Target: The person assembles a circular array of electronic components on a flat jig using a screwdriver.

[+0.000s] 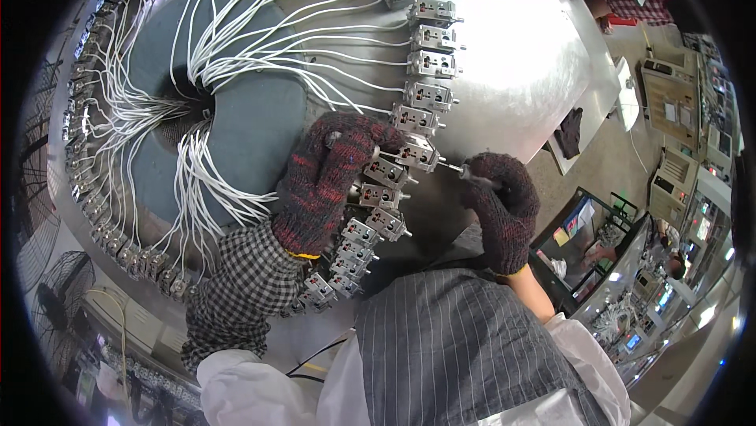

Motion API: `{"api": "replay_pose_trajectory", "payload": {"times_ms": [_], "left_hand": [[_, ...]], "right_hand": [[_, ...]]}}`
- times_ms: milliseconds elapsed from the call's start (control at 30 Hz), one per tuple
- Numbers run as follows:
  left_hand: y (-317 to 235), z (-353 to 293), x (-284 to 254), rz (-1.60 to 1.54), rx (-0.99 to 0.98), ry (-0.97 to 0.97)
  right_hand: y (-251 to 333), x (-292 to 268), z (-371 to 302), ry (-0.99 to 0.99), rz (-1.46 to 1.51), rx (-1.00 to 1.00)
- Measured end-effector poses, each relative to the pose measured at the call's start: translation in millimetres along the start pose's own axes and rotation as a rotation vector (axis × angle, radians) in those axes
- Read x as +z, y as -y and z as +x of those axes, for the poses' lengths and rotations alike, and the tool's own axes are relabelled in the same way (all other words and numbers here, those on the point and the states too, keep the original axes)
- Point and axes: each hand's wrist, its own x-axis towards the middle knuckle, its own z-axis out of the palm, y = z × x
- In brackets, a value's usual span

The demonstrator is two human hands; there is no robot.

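My left hand [327, 178], in a dark knitted glove with red flecks, is closed with its fingertips at the left end of a small silvery metal block [420, 153]. A pale metal piece shows at its fingers, partly hidden. On the block's other side, my right hand [502, 204], gloved alike, is closed around a slim metal tool [466, 174]. The tool's thin shaft points left and meets the block's right end, or nearly so. Similar metal blocks [431, 64] with white cables [331, 35] line the table edge above. More blocks [354, 241] continue below, toward my lap.
The round metal table [516, 72] has a grey disc [264, 123] whose central hole gathers the cables. More blocks [87, 158] ring its far left edge. A wire fan guard [47, 284] stands at left. A black-framed rack [587, 249] and a person's arm [602, 254] are at right.
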Motion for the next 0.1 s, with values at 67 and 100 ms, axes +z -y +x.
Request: {"api": "replay_pose_trajectory", "payload": {"times_ms": [67,100], "left_hand": [[-0.1,0.2,-1.8,0.029,-0.038,0.035],[-0.6,-0.6,-3.3,0.036,-0.05,0.045]], "right_hand": [[1.7,-2.7,-0.7,0.015,0.0,0.063],[5.2,-2.6,-1.3,0.029,0.001,0.122]]}}
